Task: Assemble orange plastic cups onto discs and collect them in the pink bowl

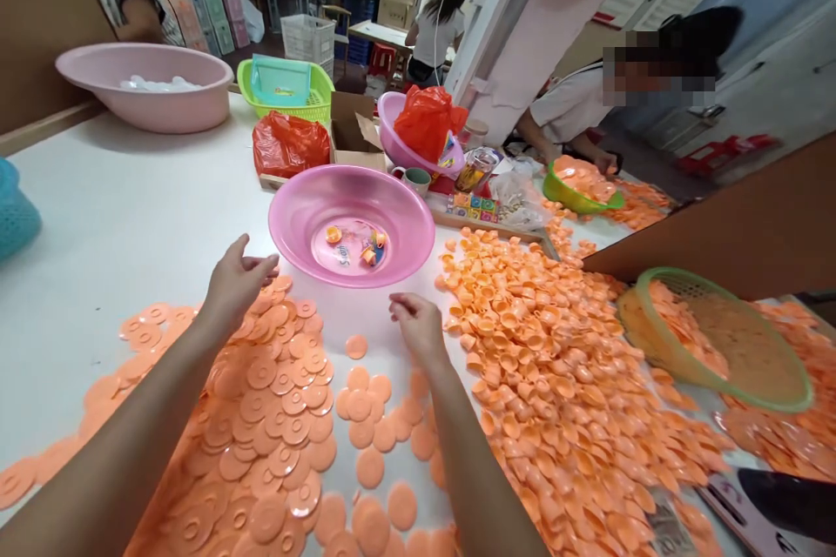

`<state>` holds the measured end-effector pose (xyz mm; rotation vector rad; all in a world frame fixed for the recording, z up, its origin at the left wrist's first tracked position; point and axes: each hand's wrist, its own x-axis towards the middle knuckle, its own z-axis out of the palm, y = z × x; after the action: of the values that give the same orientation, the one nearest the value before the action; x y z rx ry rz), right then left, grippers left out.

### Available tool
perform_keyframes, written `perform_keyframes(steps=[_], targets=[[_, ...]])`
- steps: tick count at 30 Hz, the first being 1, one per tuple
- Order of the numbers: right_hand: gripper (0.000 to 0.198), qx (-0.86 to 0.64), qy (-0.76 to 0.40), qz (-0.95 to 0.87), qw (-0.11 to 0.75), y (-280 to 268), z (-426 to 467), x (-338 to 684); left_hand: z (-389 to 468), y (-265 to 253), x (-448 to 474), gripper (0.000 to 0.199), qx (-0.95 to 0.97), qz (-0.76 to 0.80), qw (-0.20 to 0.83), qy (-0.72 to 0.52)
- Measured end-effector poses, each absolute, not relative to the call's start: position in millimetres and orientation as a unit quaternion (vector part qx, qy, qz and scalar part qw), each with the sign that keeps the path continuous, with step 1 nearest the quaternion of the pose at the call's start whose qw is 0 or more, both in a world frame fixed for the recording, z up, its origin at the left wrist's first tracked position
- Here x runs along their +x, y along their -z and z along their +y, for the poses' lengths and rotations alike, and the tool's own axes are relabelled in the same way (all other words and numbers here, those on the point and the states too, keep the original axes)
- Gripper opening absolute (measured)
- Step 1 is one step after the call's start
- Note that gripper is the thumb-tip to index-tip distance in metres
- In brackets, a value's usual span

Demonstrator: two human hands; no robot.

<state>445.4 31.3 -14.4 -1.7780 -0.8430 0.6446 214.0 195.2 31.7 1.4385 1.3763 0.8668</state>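
A pink plastic basin (353, 270) stands on the white table in front of me, with a few small orange cups (333, 234) on its bottom. My left hand (236, 283) is just off the basin's lower left rim, thumb and fingers apart, with nothing visible in it. Below the basin's right side is my right hand (419, 331), its fingers loosely bent with a small gap between the tips; I see nothing in them. Flat orange discs (280, 400) overlap in a heap under my left arm, and more lie between my arms. A large heap of orange cups (542, 348) spreads right of my right forearm.
At the right are a green-rimmed basket (724, 383) of orange pieces and a phone-like object (751, 496). Behind the basin stand a red bag (291, 144), an open carton (358, 130) and a mug (416, 181). A large pale pink tub (150, 113) is back left. Co-workers are beyond.
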Motion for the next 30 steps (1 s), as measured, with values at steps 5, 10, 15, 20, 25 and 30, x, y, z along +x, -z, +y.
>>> perform_keyframes(steps=[5, 10, 15, 20, 25, 30], targets=[[0.023, -0.726, -0.223, -0.532, 0.374, 39, 19, 403, 118, 11, 181, 0.035, 0.834, 0.422, 0.275, -0.226], [0.032, -0.735, -0.167, -0.565, 0.335, 36, -1, 399, 69, 44, 176, 0.047, 0.951, 0.275, 0.097, -0.104], [0.030, -0.753, -0.145, -0.528, 0.365, 24, -51, 408, 67, 50, 170, 0.066, 0.966, 0.240, 0.052, -0.077], [0.022, -0.786, -0.109, -0.481, 0.373, 23, -117, 403, 72, 54, 158, 0.066, 0.965, 0.237, 0.070, -0.085], [0.022, -0.785, -0.089, -0.501, 0.352, 23, -155, 377, 88, 52, 145, 0.062, 0.968, 0.227, 0.069, -0.080], [0.047, -0.770, -0.077, -0.574, 0.269, 30, -181, 344, 75, 50, 122, 0.059, 0.963, 0.256, 0.010, -0.088]])
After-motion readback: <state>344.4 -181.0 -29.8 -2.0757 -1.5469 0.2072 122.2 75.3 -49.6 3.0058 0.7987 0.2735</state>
